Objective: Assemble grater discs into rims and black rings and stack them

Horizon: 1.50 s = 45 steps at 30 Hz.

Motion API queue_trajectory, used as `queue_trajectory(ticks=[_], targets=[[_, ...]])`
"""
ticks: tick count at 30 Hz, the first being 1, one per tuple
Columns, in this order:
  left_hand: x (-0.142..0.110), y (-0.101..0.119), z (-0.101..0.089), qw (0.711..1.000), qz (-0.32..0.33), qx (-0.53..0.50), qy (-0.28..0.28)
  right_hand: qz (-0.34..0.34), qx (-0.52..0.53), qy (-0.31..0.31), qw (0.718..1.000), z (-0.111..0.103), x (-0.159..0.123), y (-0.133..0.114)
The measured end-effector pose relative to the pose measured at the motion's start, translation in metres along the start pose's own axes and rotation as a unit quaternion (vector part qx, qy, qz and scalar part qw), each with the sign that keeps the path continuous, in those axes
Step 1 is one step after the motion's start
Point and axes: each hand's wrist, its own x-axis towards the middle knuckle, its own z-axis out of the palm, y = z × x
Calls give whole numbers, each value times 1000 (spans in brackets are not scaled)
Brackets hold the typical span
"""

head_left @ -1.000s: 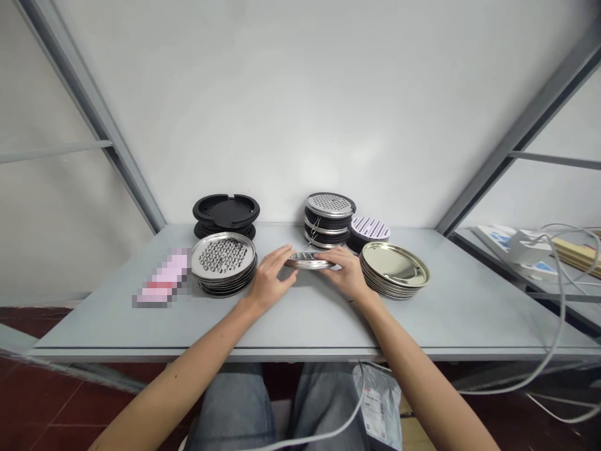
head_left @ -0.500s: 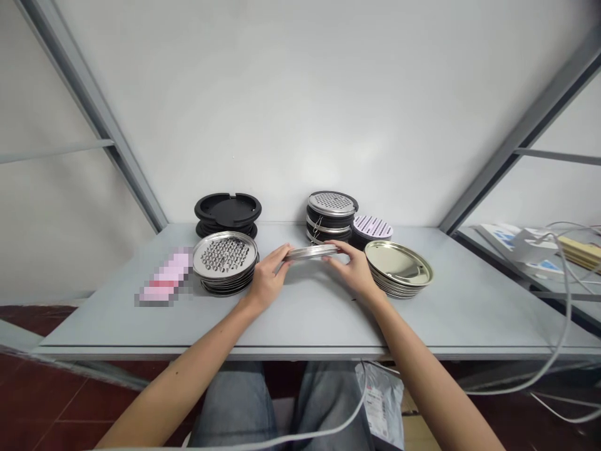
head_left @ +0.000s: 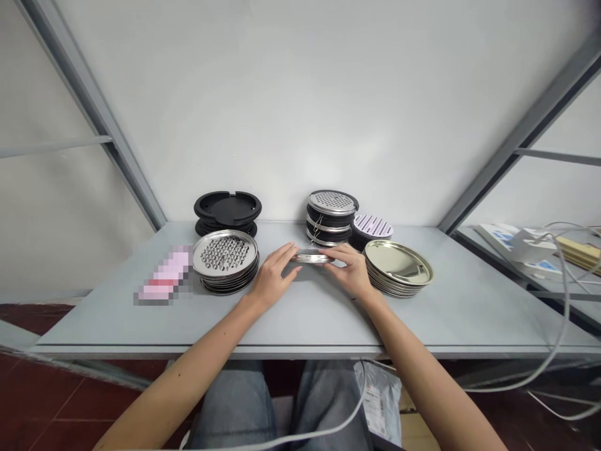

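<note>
The left hand (head_left: 273, 277) and the right hand (head_left: 350, 272) are brought close together near the middle of the bench (head_left: 305, 322), with a round steel disc (head_left: 310, 256) clamped between them by the fingers of both hands. The disc is held roughly flat, with perforations visible on its top. Whether it touches the bench cannot be told.

Just beside the left hand, a stack of perforated steel grater discs (head_left: 225, 254) is laid on the bench, and a stack of black plastic rings (head_left: 228, 208) is placed behind it, near the wall. A blurred pink object (head_left: 164, 275) is lying to the left of the grater stack.

Behind the hands, a stack of steel discs interleaved with black rings (head_left: 331, 219) is set, topped by a perforated disc. A black-rimmed disc with a lilac slotted face (head_left: 372, 227) is seen just to its right. Beside the right hand, a stack of shallow brass-coloured metal lids (head_left: 398, 268) is placed.

Grey metal frame posts (head_left: 89, 106) are seen on the left, and a white cable (head_left: 561, 313) hangs on the right. Below the bench, jeans-clad knees (head_left: 235, 401) and a grey plastic bag (head_left: 379, 401) are visible.
</note>
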Motion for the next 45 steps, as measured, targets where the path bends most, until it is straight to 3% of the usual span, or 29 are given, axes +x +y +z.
queue_trajectory(ticks=[5,8,16,21,26,35,45], targets=[[-1,-1,0,999,-4,-9,-31,-24,-9,-25,999,2,-1,-1],[1,-1,-2,999,-18,-17,-36,-6,-8,-31,999,3,0,-2],[4,-7,-2,996,-71,-2,53,90,-23,31,995,4,-2,12],[2,-11,1,996,-78,2,40,26,-33,68,997,-1,-1,6],[0,-8,2,996,-86,20,0,-23,-54,33,998,-3,-1,4],[1,-3,0,998,-30,-10,-63,-86,-99,9,991,5,-2,5],[0,-13,0,997,-57,-50,-26,35,-51,-37,997,4,-2,11]])
